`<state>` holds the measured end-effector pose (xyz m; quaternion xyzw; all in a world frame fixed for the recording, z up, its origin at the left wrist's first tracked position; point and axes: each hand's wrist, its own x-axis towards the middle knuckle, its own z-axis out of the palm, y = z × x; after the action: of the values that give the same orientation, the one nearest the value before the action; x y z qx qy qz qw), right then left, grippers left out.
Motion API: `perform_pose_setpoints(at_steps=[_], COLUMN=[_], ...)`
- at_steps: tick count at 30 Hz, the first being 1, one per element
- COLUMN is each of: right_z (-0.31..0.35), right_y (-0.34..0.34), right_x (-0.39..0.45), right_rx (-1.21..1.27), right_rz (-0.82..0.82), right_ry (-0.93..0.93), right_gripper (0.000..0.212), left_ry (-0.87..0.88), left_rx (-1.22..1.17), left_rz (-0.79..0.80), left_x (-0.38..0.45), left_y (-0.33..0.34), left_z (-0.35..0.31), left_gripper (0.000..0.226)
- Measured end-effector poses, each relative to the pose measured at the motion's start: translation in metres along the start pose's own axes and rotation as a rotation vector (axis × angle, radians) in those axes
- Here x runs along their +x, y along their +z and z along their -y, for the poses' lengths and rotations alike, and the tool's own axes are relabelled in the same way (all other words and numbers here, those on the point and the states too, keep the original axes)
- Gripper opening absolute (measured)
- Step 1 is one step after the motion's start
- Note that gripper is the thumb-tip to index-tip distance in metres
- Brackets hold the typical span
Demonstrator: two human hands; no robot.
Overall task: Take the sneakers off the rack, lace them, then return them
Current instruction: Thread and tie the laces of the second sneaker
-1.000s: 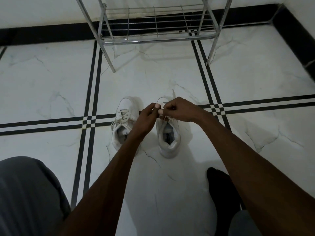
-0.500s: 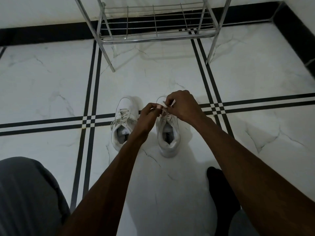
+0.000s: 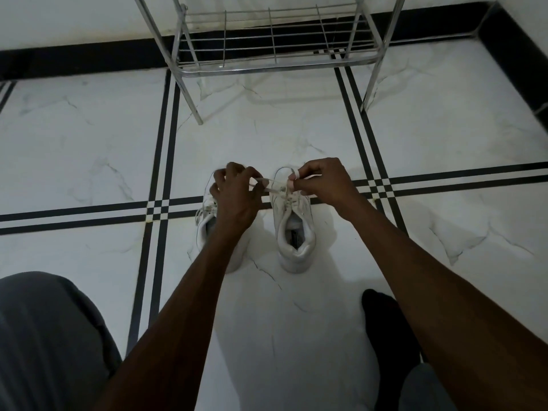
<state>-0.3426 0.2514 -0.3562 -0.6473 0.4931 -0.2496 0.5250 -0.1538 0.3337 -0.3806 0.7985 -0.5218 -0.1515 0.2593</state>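
Across the marble floor [image 3: 296,137], near the wall, stood the metal rack [image 3: 275,59], and the tier of it I could see held nothing; both sneakers were off it and sat side by side on the floor, toes toward it. That first step looked done. Lacing was underway and the return still lay ahead, by my reckoning. The right sneaker [image 3: 295,232] was being tied near its top eyelets. The left sneaker [image 3: 206,221] lay partly hidden behind the forearm; whether its laces were finished I could not tell. The left hand [image 3: 235,194] pinched one end of the lace [image 3: 268,185], the right hand [image 3: 321,180] pinched the other, drawn taut between them.
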Motion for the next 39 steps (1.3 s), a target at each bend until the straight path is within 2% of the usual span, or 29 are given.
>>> perform_pose_setpoints(at_steps=[4, 10, 12, 14, 16, 17, 20, 22, 25, 27, 29, 31, 33, 35, 39], right_z=[-0.001, -0.005, -0.019, -0.04, -0.06, -0.068, -0.071, -0.065, -0.061, -0.057, -0.055, -0.055, -0.057, -0.059, -0.058], right_y=[-0.003, -0.004, -0.008, -0.019, -0.024, -0.023, -0.014, -0.014, -0.017, -0.018, -0.018, -0.015, -0.011, -0.009, -0.007], right_x=[-0.003, 0.005, 0.014, 0.013, 0.004, -0.001, -0.006, -0.002, 0.003, 0.002, 0.0, -0.005, -0.009, -0.011, -0.013], right_rx=[0.105, 0.101, 0.05, -0.108, -0.212, -0.219, -0.154, -0.166, -0.312, -0.338, -0.414, -0.438, -0.423, -0.426, -0.465], right_rz=[0.004, 0.012, -0.06, -0.169, -0.217, -0.215, -0.217, -0.259, -0.261, -0.188, -0.016, 0.105, 0.105, 0.064, 0.039], right_ry=[0.116, 0.249, 0.382, 0.5, 0.537, 0.542, 0.481, 0.41, 0.281, 0.176, 0.038, -0.011, -0.035, -0.037, -0.013], right_gripper=[0.019, 0.027, 0.03, 0.044, 0.06, 0.056, 0.034, 0.038, 0.045, 0.051, 0.045, 0.027, 0.016, 0.009, 0.013], left_ry=[-0.119, -0.161, -0.197, -0.257, -0.301, -0.319, -0.312, -0.253, -0.056, 0.1, 0.189, 0.15, 0.054, 0.004, -0.041], left_rx=[-0.06, 0.029, 0.123, 0.25, 0.364, 0.387, 0.38, 0.312, 0.247, 0.235, 0.16, 0.006, -0.104, -0.145, -0.134], left_rz=[-0.127, -0.125, -0.134, -0.165, -0.172, -0.163, -0.177, -0.197, -0.183, -0.123, 0.018, 0.166, 0.238, 0.248, 0.183], left_x=[0.004, -0.002, -0.005, -0.006, -0.008, -0.01, -0.015, -0.016, -0.017, -0.017, -0.018, -0.022, -0.027, -0.03, -0.027], left_y=[-0.013, -0.016, -0.018, -0.024, -0.028, -0.028, -0.021, -0.017, -0.008, 0.001, 0.016, 0.029, 0.036, 0.038, 0.036], left_z=[0.008, 0.013, 0.014, 0.024, 0.034, 0.037, 0.034, 0.028, 0.012, -0.002, -0.01, -0.009, -0.005, -0.004, -0.005], left_gripper=[0.037, 0.032, 0.03, 0.029, 0.028, 0.027, 0.02, 0.016, 0.016, 0.02, 0.027, 0.028, 0.029, 0.025, 0.014])
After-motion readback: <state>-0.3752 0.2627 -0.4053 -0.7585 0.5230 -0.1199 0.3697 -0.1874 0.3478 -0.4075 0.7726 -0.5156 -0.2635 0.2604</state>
